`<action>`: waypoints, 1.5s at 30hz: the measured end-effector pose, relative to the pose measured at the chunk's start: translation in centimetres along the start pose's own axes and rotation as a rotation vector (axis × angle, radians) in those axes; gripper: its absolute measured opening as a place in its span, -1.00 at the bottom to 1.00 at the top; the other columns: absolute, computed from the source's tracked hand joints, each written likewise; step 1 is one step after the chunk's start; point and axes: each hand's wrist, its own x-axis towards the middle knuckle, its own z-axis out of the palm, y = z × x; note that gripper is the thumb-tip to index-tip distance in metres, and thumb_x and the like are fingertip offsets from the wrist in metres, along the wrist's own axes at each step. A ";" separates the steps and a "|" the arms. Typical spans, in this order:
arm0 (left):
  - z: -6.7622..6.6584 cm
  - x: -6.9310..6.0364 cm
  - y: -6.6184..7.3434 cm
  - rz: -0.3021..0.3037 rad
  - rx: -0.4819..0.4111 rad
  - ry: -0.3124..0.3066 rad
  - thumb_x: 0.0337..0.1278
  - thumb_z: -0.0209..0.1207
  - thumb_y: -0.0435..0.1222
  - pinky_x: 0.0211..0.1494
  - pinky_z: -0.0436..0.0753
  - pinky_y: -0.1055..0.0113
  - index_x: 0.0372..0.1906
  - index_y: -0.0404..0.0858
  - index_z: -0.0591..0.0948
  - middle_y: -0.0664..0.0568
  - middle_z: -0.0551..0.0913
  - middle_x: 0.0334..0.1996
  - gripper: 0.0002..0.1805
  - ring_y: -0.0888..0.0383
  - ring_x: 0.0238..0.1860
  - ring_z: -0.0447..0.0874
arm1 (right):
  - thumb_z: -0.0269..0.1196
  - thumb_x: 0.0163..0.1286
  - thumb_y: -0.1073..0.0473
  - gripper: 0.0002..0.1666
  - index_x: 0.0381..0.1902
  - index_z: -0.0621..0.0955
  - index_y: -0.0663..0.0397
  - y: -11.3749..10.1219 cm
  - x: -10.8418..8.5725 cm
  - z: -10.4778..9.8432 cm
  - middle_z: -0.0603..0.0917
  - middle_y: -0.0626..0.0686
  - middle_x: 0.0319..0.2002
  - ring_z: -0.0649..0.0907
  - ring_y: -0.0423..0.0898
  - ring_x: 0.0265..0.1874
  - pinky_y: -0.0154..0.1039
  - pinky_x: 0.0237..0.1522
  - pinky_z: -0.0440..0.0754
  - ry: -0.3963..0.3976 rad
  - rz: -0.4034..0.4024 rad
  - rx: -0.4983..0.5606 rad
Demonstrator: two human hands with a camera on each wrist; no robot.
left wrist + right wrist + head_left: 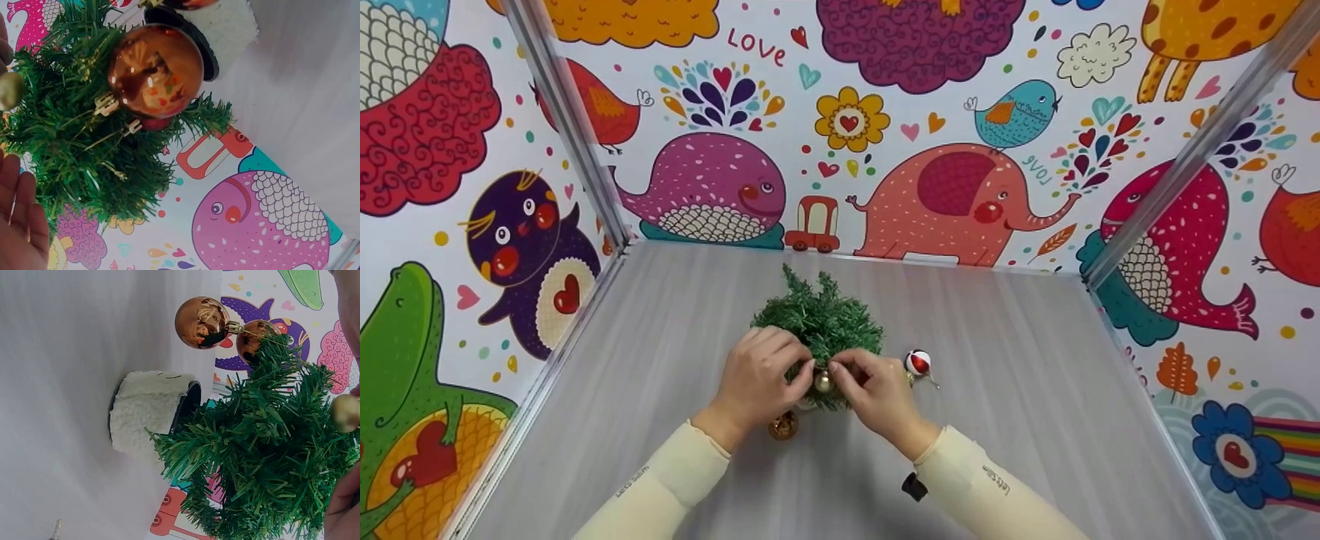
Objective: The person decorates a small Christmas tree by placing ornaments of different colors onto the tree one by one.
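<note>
A small green artificial Christmas tree (821, 311) stands on the table in a fluffy white pot (147, 413). At its near side a small gold Christmas ball (823, 382) hangs between the two hands. My left hand (761, 375) pinches at the top of this ball with thumb and forefinger. From the other side my right hand (877, 386) pinches there too. The ball's hanging loop is too small to make out. Shiny copper balls (156, 70) hang on the tree; in the right wrist view, one copper ball (201, 322) is beside another.
A red-and-white ball (918, 362) lies on the grey table (1020, 390), right of the tree. Cartoon-printed panels (825, 202) with metal edge strips (577, 142) enclose the table at the back and sides. A small black item (914, 487) is by the right sleeve.
</note>
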 end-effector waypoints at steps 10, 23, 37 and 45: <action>0.4 -0.3 -0.4 -0.020 -0.006 0.004 0.02 0.34 -0.29 -0.28 0.58 0.20 -0.49 -0.11 0.68 0.16 0.63 -0.48 -0.93 0.13 -0.37 0.61 | 0.26 0.44 0.16 -0.90 -0.27 0.71 -0.07 0.2 0.2 0.3 0.55 -0.28 -0.59 0.43 -0.39 -0.71 -0.45 -0.68 0.40 -0.007 0.026 -0.037; 0.4 -0.4 -0.6 -0.017 0.018 -0.009 0.03 0.36 -0.28 -0.27 0.58 0.19 -0.49 -0.11 0.69 0.16 0.63 -0.48 -0.93 0.14 -0.38 0.60 | 0.28 0.42 0.17 -0.92 -0.27 0.71 -0.05 0.3 0.2 0.5 0.55 -0.28 -0.60 0.43 -0.41 -0.70 -0.45 -0.67 0.43 -0.003 0.028 -0.073; 0.4 -0.4 -0.6 0.027 0.037 -0.055 0.03 0.31 -0.27 -0.19 0.58 0.17 -0.46 -0.13 0.71 0.13 0.65 -0.44 -0.95 0.11 -0.33 0.61 | 0.31 0.36 0.24 -0.93 -0.27 0.73 -0.03 0.4 -0.1 0.5 0.58 -0.27 -0.59 0.44 -0.44 -0.69 -0.48 -0.66 0.43 -0.048 0.021 -0.108; 0.2 -0.7 -0.6 0.007 0.015 -0.048 0.04 0.30 -0.24 -0.15 0.58 0.14 -0.40 -0.13 0.71 0.12 0.64 -0.37 -0.95 0.08 -0.26 0.61 | 0.30 0.37 0.25 -0.89 -0.22 0.72 -0.07 0.5 -0.5 0.0 0.57 -0.26 -0.58 0.42 -0.44 -0.69 -0.48 -0.66 0.42 -0.021 -0.031 -0.109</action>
